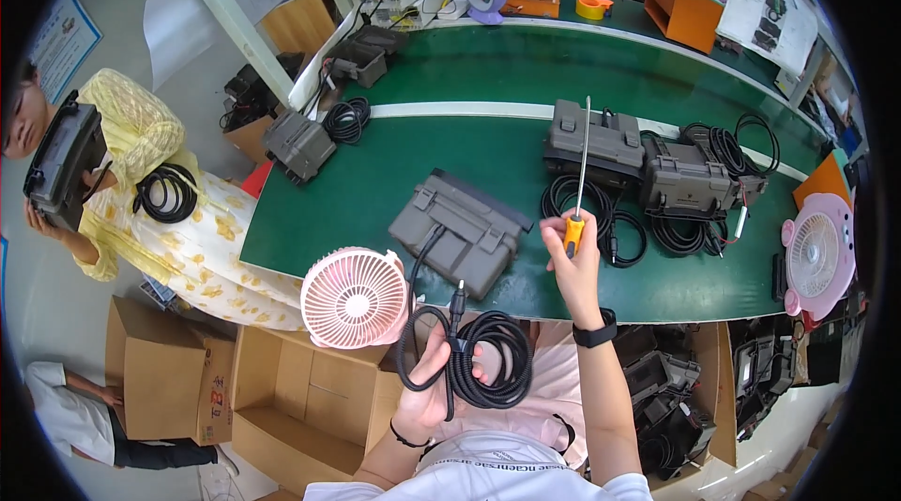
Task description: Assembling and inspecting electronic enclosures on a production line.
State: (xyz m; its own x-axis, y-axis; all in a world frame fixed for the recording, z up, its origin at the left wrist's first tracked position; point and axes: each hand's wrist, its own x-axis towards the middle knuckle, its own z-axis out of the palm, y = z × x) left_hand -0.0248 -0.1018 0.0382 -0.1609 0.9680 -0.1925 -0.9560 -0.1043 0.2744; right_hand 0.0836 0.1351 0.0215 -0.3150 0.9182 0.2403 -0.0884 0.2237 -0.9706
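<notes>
My left hand is closed around a coiled black cable near the table's front edge. A metal-tipped connector end stands up from the coil. The cable runs up to a grey plastic case, which lies on the green table in front of me. To the right, my right hand grips a screwdriver by its yellow handle, the long shaft pointing up and away from me. Its tip is apart from the cases. A pink fan stands just left of the coil.
More grey cases with coiled cables sit at the right of the table; another case lies at the left. A second pink fan is at the right edge. Open cardboard boxes stand below. A person in yellow holds a case.
</notes>
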